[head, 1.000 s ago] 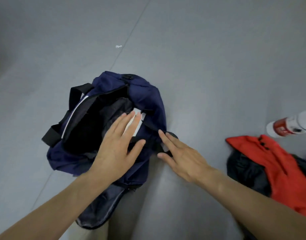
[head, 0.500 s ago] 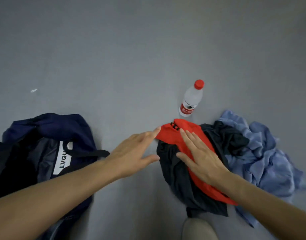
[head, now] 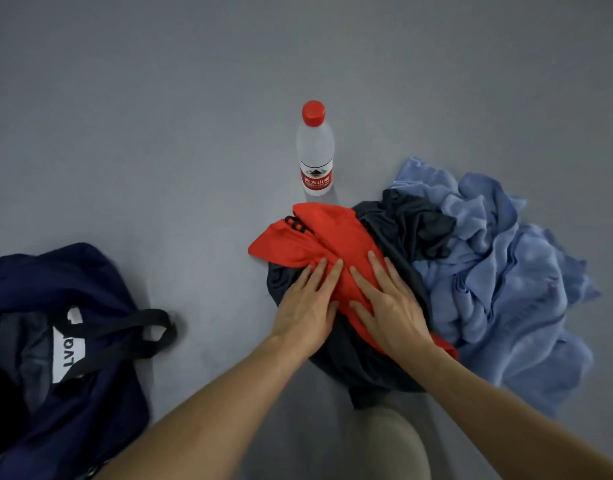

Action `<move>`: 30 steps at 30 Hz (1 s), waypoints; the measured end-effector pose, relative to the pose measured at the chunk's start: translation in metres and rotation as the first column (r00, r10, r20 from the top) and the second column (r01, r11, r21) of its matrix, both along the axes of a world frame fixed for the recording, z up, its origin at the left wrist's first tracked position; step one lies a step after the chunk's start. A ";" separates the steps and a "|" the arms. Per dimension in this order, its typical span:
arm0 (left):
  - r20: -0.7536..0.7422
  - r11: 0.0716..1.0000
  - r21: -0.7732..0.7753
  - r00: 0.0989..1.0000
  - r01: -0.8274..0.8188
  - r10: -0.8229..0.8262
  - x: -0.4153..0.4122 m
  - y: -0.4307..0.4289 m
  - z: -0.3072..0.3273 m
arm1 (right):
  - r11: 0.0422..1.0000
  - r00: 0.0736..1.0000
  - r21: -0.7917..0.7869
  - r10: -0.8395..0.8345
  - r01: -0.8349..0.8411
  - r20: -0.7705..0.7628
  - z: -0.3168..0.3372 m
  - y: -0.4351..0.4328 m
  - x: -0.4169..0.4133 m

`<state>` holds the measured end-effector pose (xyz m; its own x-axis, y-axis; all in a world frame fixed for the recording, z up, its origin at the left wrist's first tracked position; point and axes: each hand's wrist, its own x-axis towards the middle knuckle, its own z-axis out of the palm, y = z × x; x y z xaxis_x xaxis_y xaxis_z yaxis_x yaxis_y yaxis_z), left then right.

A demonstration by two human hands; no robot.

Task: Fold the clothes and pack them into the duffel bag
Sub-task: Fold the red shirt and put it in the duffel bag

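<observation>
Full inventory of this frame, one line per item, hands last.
duffel bag: 1, navy, black strap, white label, lower left
water bottle: 1, clear, red cap and label, upright beyond the clothes
red garment: 1, red, crumpled atop the dark garment
dark garment: 1, charcoal, under the red one
blue heap: 1 heap, light blue, right
floor: grey
knee: 1, beige, bottom centre
left hand: flat on red garment
right hand: flat on red garment

words on two things
patch (head: 67, 355) on bag (head: 90, 271): "lvq", rest hidden by strap (head: 125, 323); bottle (head: 314, 150) label (head: 317, 180): white characters, too blurred
</observation>
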<state>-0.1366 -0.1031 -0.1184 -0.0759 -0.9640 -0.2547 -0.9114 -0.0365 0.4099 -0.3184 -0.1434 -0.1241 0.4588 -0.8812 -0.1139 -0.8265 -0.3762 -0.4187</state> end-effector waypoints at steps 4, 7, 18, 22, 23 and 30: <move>-0.009 0.999 0.039 1.000 0.005 -0.004 0.014 -0.002 0.028 | 0.997 0.997 -0.052 -0.059 0.062 0.049 0.007 -0.008 0.002; 0.016 1.000 0.020 1.000 0.011 -0.011 0.031 0.004 0.067 | 0.985 0.974 -0.084 -0.131 0.149 0.183 0.044 -0.011 0.015; -0.054 0.940 -0.257 0.975 -0.223 0.216 0.104 0.052 0.308 | 0.987 0.807 0.159 -0.113 0.023 0.580 0.317 -0.038 0.134; -0.253 0.854 -0.278 0.891 -0.440 0.377 0.120 0.086 0.365 | 0.978 0.681 0.205 -0.128 -0.033 0.721 0.387 -0.030 0.173; -0.299 0.832 -0.278 0.867 -0.479 0.399 0.124 0.096 0.374 | 0.979 0.662 0.203 -0.129 -0.035 0.739 0.403 -0.026 0.183; -0.618 0.676 -0.276 0.665 -0.683 0.420 0.169 0.112 0.415 | 0.894 0.486 0.427 -0.317 -0.133 0.815 0.458 0.013 0.243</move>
<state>0.0328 0.0091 0.2969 0.5315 -0.8377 0.1253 -0.4575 -0.1594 0.8748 -0.0757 -0.1304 0.3334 0.4389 -0.8973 -0.0474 0.0103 0.0578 -0.9983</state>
